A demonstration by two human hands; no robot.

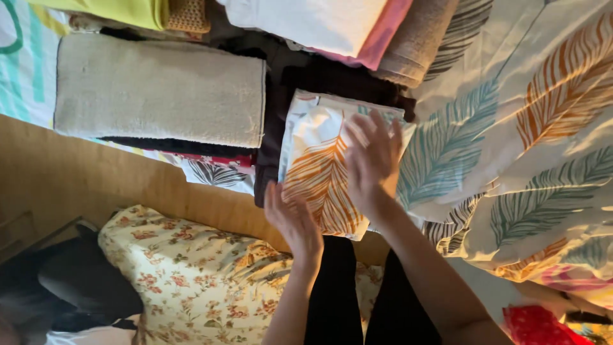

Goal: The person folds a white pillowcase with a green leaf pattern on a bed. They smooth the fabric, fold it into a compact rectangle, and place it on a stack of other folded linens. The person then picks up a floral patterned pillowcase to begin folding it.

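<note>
A folded white cloth with orange and teal feather print (pixel 319 153) lies on dark fabric at the middle of the bed. My right hand (pixel 372 160) rests flat on its right half, fingers spread. My left hand (pixel 295 219) presses against its lower left edge with the palm turned inward. Neither hand grips anything; both touch the folded cloth.
A folded beige towel (pixel 159 89) lies on a stack at the left. White, pink and brown folded fabrics (pixel 357 32) lie at the top. A feather-print sheet (pixel 523 147) covers the right side. A floral cushion (pixel 198 275) and the wooden bed edge (pixel 76 179) are below.
</note>
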